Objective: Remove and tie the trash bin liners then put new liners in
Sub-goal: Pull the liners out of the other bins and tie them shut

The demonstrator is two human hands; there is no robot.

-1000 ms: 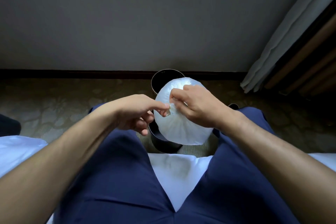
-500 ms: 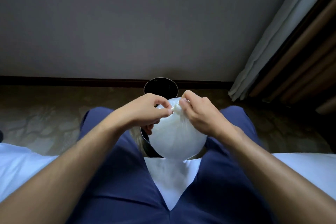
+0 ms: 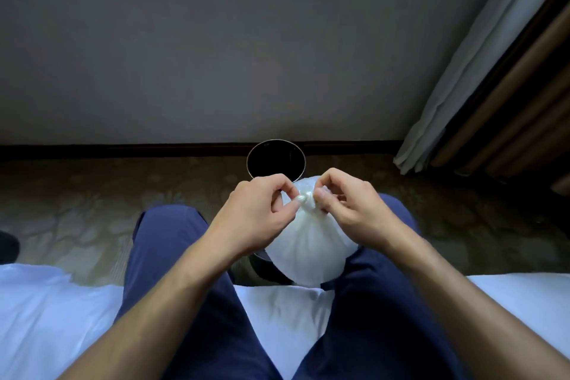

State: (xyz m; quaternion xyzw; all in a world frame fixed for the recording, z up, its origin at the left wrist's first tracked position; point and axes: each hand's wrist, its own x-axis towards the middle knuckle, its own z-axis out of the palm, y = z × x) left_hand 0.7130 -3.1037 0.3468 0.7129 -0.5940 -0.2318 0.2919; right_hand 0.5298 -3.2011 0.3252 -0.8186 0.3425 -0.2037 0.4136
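Observation:
A full white bin liner hangs between my knees, bulging and gathered at the top into a small knot. My left hand pinches the plastic on the knot's left side. My right hand pinches it on the right side. Beyond the hands stands a round black trash bin with a pale rim, its inside dark and without a liner. The bag hides part of a second dark bin lower down, between my legs.
I sit on a white bed edge in dark blue trousers. Patterned carpet runs to a grey wall with a dark baseboard. A pale curtain and wooden panels stand at the right. A dark object lies at the left edge.
Both hands have drawn the bag's gathered top together into a knot. The camera view has tilted, so the far bin shows more of its opening.

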